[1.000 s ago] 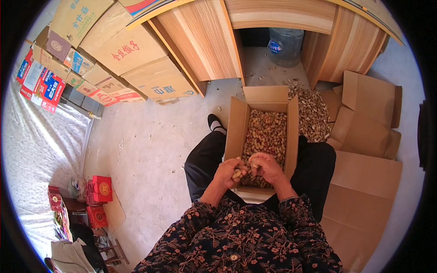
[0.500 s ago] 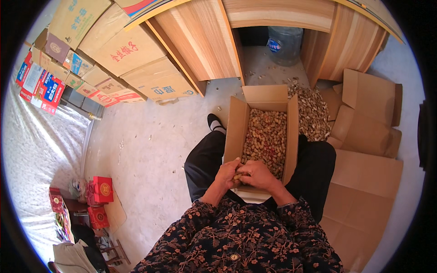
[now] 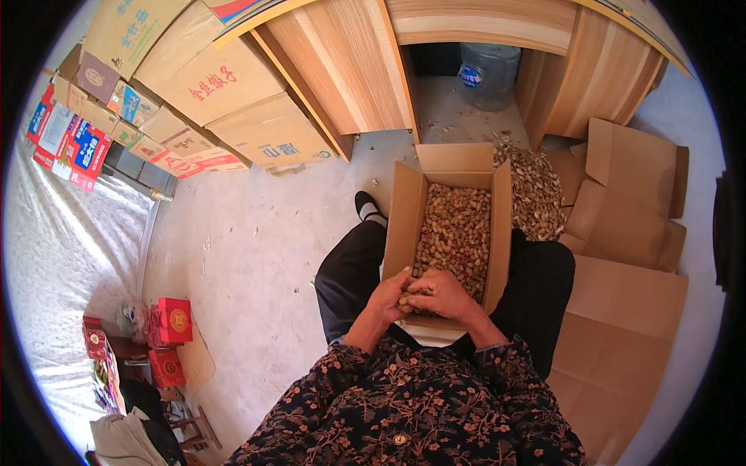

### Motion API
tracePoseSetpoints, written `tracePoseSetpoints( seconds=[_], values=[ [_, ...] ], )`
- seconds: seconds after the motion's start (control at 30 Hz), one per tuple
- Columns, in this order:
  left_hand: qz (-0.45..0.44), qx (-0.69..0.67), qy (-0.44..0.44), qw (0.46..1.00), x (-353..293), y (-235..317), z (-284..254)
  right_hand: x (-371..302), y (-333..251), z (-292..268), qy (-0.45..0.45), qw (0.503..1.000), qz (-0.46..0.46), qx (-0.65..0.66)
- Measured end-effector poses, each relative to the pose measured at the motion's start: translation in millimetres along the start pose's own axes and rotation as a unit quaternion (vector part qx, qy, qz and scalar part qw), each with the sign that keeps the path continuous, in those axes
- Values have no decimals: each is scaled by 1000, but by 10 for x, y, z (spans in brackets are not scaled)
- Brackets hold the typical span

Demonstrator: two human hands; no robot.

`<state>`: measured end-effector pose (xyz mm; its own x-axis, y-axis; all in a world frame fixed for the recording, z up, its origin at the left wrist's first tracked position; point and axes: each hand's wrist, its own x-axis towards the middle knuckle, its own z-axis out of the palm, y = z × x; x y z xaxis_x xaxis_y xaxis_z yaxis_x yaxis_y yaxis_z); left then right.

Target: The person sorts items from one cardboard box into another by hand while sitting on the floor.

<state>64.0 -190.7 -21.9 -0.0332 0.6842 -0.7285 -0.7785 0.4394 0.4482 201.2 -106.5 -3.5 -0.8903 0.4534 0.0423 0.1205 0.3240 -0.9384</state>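
Note:
An open cardboard box [image 3: 403,233] stands between my knees, filled with unshelled peanuts [image 3: 454,229] and some red kernels among them. Over its near end my two hands meet. My left hand [image 3: 386,298] is closed with a peanut in its fingers. Against it, my right hand [image 3: 440,295] pinches at the same spot, thumb and fingers bent together. The fingers hide most of what lies between them.
Beyond the box's right side lies a heap of empty peanut shells [image 3: 536,194]. Flattened cardboard [image 3: 622,311] covers the floor at right. A wooden desk [image 3: 474,23] with a large water bottle [image 3: 488,78] under it stands ahead. Stacked cartons [image 3: 225,85] fill the far left; red gift boxes [image 3: 176,320] sit at left.
My hands stay together over the near end of the box, with only small finger movements. The peanut at my fingertips shows less now. The whole view has shifted very slightly.

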Motion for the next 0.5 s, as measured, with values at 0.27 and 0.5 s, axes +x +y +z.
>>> tracePoseSetpoints(
  seconds=[0.27,0.5],
  values=[
    [-24,19,10,999,52,-27,-35,-18,-37,24,26,994,-56,-89],
    [-25,-10,32,999,70,-90,19,-38,-91,-14,8,998,-35,-52]
  ],
)
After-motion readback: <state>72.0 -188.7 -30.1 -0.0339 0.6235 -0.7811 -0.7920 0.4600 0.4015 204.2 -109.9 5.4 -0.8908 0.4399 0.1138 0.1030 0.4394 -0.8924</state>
